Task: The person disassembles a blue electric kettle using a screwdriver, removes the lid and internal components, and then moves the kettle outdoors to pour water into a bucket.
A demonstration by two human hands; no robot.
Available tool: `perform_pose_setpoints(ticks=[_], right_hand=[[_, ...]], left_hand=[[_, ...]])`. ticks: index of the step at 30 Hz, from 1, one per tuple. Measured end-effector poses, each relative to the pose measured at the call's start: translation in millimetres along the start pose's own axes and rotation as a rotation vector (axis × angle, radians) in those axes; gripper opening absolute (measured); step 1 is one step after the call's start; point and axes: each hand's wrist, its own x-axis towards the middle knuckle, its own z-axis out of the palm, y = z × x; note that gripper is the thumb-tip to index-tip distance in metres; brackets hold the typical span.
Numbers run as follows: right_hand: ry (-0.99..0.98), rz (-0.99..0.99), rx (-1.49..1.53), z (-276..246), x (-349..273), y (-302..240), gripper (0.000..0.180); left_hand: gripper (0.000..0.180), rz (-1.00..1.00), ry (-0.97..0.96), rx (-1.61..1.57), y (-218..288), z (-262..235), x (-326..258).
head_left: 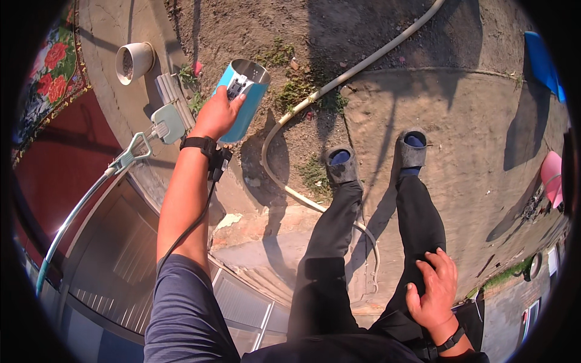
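Observation:
My left hand (221, 112) is closed round a tall light-blue metal can (249, 110), held out ahead of me at the left. Its top is uncovered and shows a bare metal inside; the bottom of the can cannot be seen. Close to that wrist is the pale green head of a mop (167, 123) with a long curved-looking metal handle. My right hand (434, 288) rests on my right thigh (422, 233), holding nothing, its fingers apart.
A pale hose (353, 71) winds over the dirt beside my slippered feet (342, 166). A white flowerpot (134, 63) stands at the far left, near a red floral rug (53, 78). Blue (540, 63) and pink (551, 178) objects lie at the right.

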Motion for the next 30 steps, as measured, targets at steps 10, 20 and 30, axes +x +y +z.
perform_pose_setpoints(ticks=[10, 20, 30], right_hand=[[0.007, 0.016, 0.023, -1, 1, 2, 0.047], [0.014, 0.036, 0.05, -2, -2, 3, 0.046], [0.005, 0.033, 0.047, -4, -3, 6, 0.046]], left_hand=[[0.057, 0.051, -0.029, 0.036, 24, -7, 26], [0.057, 0.096, -0.046, 0.148, 23, -13, 33], [0.057, 0.072, -0.061, 0.137, 12, -13, 30]])
